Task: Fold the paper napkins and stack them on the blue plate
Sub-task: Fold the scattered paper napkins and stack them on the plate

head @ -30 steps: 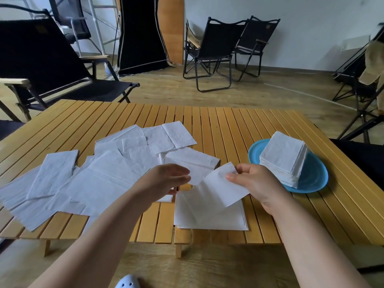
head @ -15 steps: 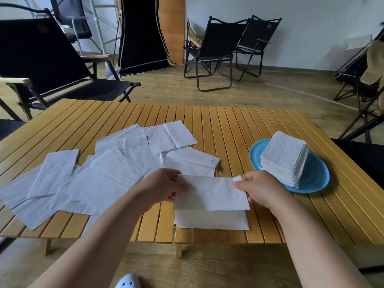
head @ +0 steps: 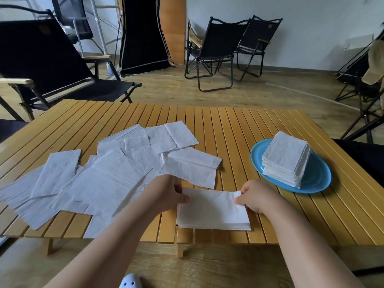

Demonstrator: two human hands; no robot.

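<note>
One folded napkin [head: 212, 206] lies flat near the front edge of the slatted wooden table [head: 239, 125], directly between the two hands. It sits on top of a slightly wider white sheet whose edge shows along its near and right sides. The left hand [head: 168, 193] pinches the napkin's far left corner, thumb on top and fingers curled over the edge. The right hand [head: 254, 195] pinches the far right corner in the same way, thumb pressed on the paper. Most of the napkin stretches from the two grips back toward the person, so both hands hold only its far edge.

To the right, apart from the napkin, the blue plate [head: 318, 179] carries a neat stack of folded napkins [head: 286, 159]. To the left, a loose spread of unfolded napkins [head: 99, 175] overlaps across the tabletop, some hanging over the near edge. Black folding chairs [head: 216, 50] stand on the wooden floor beyond the table, and a pale shoe [head: 131, 282] shows at the bottom.
</note>
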